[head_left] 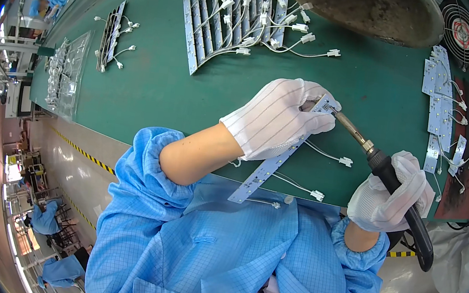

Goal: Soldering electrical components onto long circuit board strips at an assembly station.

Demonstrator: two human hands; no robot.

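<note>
My left hand (285, 117), in a white striped glove, pinches the upper end of a long white LED strip board (268, 171). The board slants down toward my body, and white leads with small plugs hang off its right side. In my gloved right hand (392, 195) is a soldering iron (355, 129), gripped by its black handle. Its metal tip meets the end of the board beside my left fingertips; whether it touches a solder pad is too small to tell. My left fingers hide part of the board.
Many wired LED boards (226, 22) lie in rows at the back. A smaller bundle (110, 34) and a clear plastic bag (70, 76) are on the left. More boards (442, 102) lie right, near a fan (464, 33). A dark lamp-like shade (374, 11) overhangs the green table (148, 86).
</note>
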